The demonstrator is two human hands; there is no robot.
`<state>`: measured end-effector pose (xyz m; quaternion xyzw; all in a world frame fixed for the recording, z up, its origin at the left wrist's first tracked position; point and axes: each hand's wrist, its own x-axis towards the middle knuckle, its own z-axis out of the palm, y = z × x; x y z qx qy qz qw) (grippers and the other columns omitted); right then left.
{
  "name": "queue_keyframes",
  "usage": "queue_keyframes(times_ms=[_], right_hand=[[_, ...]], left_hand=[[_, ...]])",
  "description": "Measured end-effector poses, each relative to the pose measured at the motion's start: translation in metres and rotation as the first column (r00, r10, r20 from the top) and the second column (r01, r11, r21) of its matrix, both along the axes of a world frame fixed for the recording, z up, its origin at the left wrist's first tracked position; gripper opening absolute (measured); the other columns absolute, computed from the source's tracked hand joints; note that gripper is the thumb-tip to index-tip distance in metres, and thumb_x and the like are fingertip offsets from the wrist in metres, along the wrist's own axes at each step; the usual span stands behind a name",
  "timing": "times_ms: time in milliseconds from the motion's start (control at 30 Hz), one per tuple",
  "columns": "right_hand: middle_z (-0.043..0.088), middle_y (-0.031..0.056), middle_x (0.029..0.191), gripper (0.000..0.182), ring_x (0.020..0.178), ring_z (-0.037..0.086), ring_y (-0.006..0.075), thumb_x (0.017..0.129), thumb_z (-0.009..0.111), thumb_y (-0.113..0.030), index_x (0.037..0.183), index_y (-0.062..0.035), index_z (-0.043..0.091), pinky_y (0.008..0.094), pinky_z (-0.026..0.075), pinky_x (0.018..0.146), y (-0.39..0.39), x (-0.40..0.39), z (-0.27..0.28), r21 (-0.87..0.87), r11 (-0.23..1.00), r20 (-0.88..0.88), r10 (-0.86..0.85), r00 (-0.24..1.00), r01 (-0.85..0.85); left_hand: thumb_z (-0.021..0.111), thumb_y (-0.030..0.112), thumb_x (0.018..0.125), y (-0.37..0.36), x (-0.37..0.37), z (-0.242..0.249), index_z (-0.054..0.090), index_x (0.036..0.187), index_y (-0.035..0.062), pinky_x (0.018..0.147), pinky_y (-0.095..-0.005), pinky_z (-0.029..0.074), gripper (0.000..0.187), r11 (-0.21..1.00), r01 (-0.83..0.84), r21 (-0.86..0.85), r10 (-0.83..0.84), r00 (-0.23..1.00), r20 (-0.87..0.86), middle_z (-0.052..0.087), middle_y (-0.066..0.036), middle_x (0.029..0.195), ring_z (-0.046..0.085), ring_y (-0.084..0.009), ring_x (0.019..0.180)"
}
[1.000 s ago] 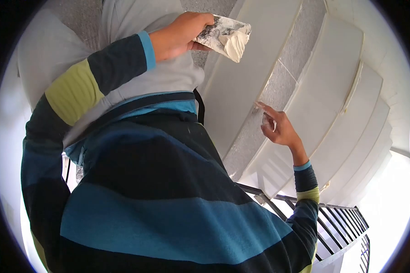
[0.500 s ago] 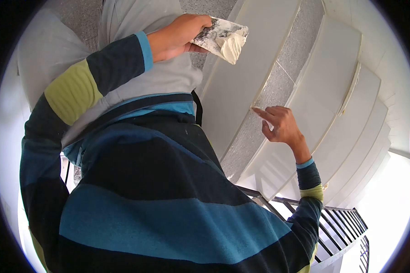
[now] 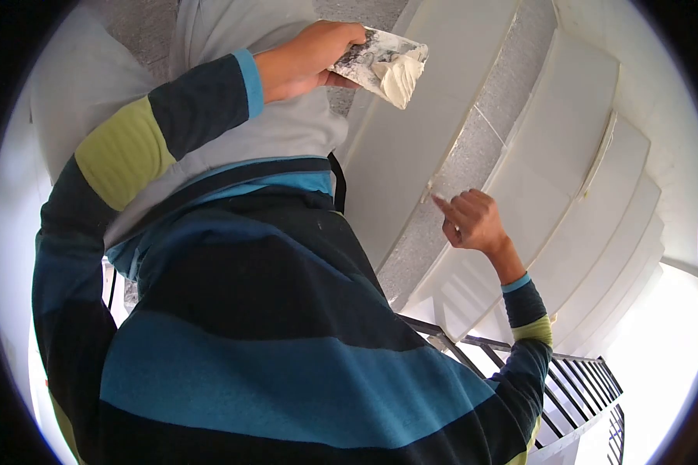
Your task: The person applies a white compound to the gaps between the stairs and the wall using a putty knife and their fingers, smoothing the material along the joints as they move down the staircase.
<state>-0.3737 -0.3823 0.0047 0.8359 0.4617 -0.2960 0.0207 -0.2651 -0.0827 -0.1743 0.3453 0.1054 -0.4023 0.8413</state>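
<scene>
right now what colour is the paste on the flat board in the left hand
Cream-white, heaped on the smeared flat board held by the left hand; head view.

Bright daylight, lower right perhaps overexposed, fisheye bending, dark vignetted corners

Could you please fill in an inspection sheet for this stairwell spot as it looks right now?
Surface: underside of the stair flight, white bands and speckled grey bands.
Job's things: trowel loaded with cream filler.
Clutter: nothing seen.
Grips: left hand closed on the trowel; right hand curled, forefinger at the seam between a white and a grey band.
Cables: nothing seen.
Surroundings: dark metal railing below right; bright light beyond.
</scene>
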Motion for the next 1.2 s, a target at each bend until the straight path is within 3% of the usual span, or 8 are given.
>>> queue_keyframes(times_ms=[167,600,700,833,900,1067,1133,1200], right_hand=[[0.057,0.0095,0.063,0.062,0.053,0.056,0.0264,0.061,0.057,-0.007,0.123,-0.0033,0.058,0.0365,0.049,0.057,0.026,0.017,0.000,-0.109,0.909,-0.061,-0.410,0.910,0.403],[0.063,0.0127,0.067,0.063,0.058,0.062,0.0290,0.060,0.058,-0.007,0.123,-0.0043,0.058,0.0382,0.052,0.061,0.037,-0.008,0.003,-0.308,0.917,-0.168,-0.314,0.935,0.253],[0.065,0.0174,0.070,0.060,0.061,0.063,0.0315,0.062,0.058,-0.006,0.122,-0.0036,0.060,0.0375,0.053,0.065,0.023,-0.024,-0.001,-0.170,0.920,-0.424,-0.391,0.817,0.352],[0.061,0.0177,0.065,0.064,0.057,0.061,0.0325,0.062,0.056,-0.005,0.126,-0.0042,0.057,0.0385,0.052,0.064,0.039,-0.001,0.009,-0.232,0.847,-0.459,-0.530,0.713,0.479],[0.056,0.0166,0.059,0.072,0.054,0.058,0.0330,0.062,0.056,-0.005,0.134,-0.0064,0.050,0.0394,0.052,0.063,0.037,0.013,0.008,-0.323,0.789,-0.321,-0.611,0.724,0.522],[0.051,0.0119,0.055,0.083,0.049,0.054,0.0284,0.061,0.057,-0.005,0.142,-0.0084,0.039,0.0364,0.049,0.057,0.017,0.025,-0.007,-0.314,0.838,-0.200,-0.519,0.831,0.447],[0.052,0.0085,0.058,0.079,0.049,0.052,0.0247,0.060,0.059,-0.004,0.138,-0.0084,0.045,0.0351,0.046,0.053,0.006,0.022,-0.011,-0.263,0.947,-0.003,-0.193,0.981,0.186],[0.053,0.0073,0.059,0.077,0.050,0.052,0.0239,0.060,0.059,-0.004,0.136,-0.0085,0.048,0.0353,0.046,0.053,-0.009,0.023,-0.004,-0.174,0.979,0.018,-0.100,0.995,0.101]], left_hand=[[0.043,0.024,0.092,0.001,0.000,-0.001,0.058,0.108,0.0038,0.078,-0.0315,0.053,0.030,1.000,0.013,0.005,-0.013,1.000,0.027,0.064,-0.006,0.102,0.063,-0.0148,0.091],[0.042,0.024,0.092,0.002,0.000,0.000,0.057,0.109,0.0031,0.076,-0.0314,0.054,0.031,1.000,0.003,-0.005,-0.003,1.000,0.012,0.064,-0.007,0.101,0.063,-0.0155,0.089],[0.042,0.024,0.092,0.002,0.001,0.000,0.057,0.109,0.0031,0.076,-0.0313,0.054,0.031,1.000,0.001,-0.010,-0.001,1.000,0.015,0.064,-0.007,0.102,0.063,-0.0155,0.090],[0.042,0.024,0.092,0.002,0.001,-0.001,0.057,0.110,0.0031,0.076,-0.0314,0.054,0.031,1.000,0.010,-0.011,-0.010,1.000,0.012,0.064,-0.007,0.102,0.063,-0.0153,0.091],[0.042,0.024,0.092,0.001,0.001,-0.001,0.057,0.110,0.0031,0.077,-0.0317,0.054,0.031,1.000,0.008,-0.009,-0.008,1.000,0.016,0.064,-0.007,0.102,0.062,-0.0154,0.092],[0.042,0.024,0.092,0.003,0.000,0.001,0.057,0.110,0.0032,0.078,-0.0328,0.053,0.031,1.000,0.006,-0.021,-0.005,1.000,0.026,0.064,-0.007,0.102,0.062,-0.0157,0.092],[0.042,0.024,0.092,0.002,0.001,0.001,0.057,0.110,0.0030,0.078,-0.0325,0.053,0.031,1.000,0.009,-0.022,-0.008,1.000,0.018,0.064,-0.007,0.103,0.062,-0.0156,0.092],[0.042,0.023,0.092,0.003,0.002,-0.001,0.057,0.111,0.0028,0.078,-0.0323,0.054,0.032,1.000,0.007,-0.017,-0.007,1.000,0.009,0.064,-0.007,0.103,0.062,-0.0155,0.092]])
